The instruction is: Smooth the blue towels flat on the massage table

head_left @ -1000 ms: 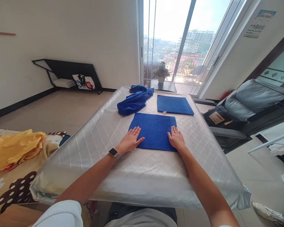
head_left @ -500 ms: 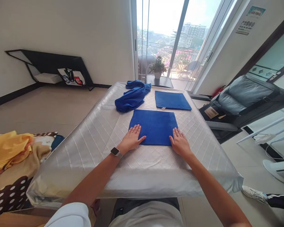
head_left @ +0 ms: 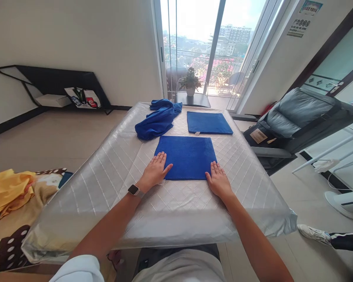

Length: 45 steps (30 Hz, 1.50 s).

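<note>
At our far left, a yellow cloth lies rumpled on a patterned cover, with a gap between it and our covered table. The view has swung a little to the right over the last second, so everything on the table sits further left for us, but the crumpled blue cloth looks just as loose and unfolded as before. Our left hand, a watch on its wrist, lies palm down on the left edge of the near blue cloth, thumb spread wide; it grips nothing and has barely shifted. The near cloth rests flat on the table between our hands, its outline squared off. Beyond it, well past our fingers, the far blue cloth is also flat, untouched, with a white tag at its front edge. Our right hand shows the real change: it has slid towards us, down to the near right corner, flat and splayed, pinching nothing. We take this as smoothing that edge, with the shape nearly settled. Further right stand a grey armchair and, on the floor, another person's white shoe.
</note>
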Available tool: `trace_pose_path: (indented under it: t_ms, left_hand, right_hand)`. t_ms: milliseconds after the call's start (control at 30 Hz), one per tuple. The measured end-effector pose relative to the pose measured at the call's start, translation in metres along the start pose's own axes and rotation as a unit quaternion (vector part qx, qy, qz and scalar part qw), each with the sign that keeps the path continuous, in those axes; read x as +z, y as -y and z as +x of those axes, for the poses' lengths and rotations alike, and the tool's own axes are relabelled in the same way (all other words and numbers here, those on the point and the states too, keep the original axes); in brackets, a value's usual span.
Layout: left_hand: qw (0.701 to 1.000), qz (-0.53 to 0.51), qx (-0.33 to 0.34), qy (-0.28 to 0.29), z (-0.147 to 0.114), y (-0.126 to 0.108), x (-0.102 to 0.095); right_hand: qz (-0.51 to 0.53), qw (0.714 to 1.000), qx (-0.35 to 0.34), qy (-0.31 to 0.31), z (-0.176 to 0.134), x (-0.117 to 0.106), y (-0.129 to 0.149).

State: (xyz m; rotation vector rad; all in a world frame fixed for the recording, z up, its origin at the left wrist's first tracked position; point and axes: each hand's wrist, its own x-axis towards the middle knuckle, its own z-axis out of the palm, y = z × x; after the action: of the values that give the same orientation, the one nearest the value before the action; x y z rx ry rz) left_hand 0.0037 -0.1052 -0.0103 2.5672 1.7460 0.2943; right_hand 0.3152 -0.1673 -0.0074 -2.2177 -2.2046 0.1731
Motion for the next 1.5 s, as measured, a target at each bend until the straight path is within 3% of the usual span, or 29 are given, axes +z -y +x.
trace_pose_path:
  t_ms: [100,233,333,400,533,667,800,900,1300,1500]
  left_hand:
    - [0.993,-0.017,0.113,-0.005,0.006,-0.04,-0.002]
    - [0.97,-0.042,0.238,0.002,0.023,-0.112,0.006]
    - [0.966,-0.06,0.252,0.013,0.038,-0.15,0.017]
    - [0.969,-0.068,0.234,0.022,0.042,-0.159,0.023]
    - [0.977,-0.065,0.202,0.033,0.035,-0.139,0.026]
    - [0.987,-0.041,0.149,0.039,0.011,-0.084,0.018]
    - [0.998,-0.01,0.042,0.04,-0.018,-0.02,0.013]
    - [1.0,0.0,-0.005,0.029,-0.035,0.009,0.014]
    - [1.0,-0.012,-0.01,0.016,-0.043,0.008,0.016]
    - [1.0,-0.019,-0.012,0.007,-0.045,0.008,0.018]
  right_hand:
    - [0.003,1.0,-0.002,-0.003,0.0,0.002,-0.001]
    - [-0.005,1.0,-0.015,-0.01,-0.002,0.001,-0.002]
    - [-0.008,1.0,-0.018,-0.004,-0.006,-0.001,-0.002]
    - [-0.008,1.0,-0.015,-0.001,-0.008,-0.002,-0.002]
    - [-0.005,1.0,-0.016,-0.002,-0.008,-0.002,-0.002]
    - [0.001,1.0,-0.017,-0.003,-0.007,-0.002,-0.002]
    - [0.001,1.0,-0.019,0.004,-0.006,-0.001,-0.003]
    - [0.003,1.0,-0.015,0.011,-0.005,-0.001,-0.005]
    - [-0.008,0.999,-0.011,0.032,-0.005,-0.007,-0.008]
    - [-0.049,0.995,-0.035,0.075,0.014,-0.029,-0.015]
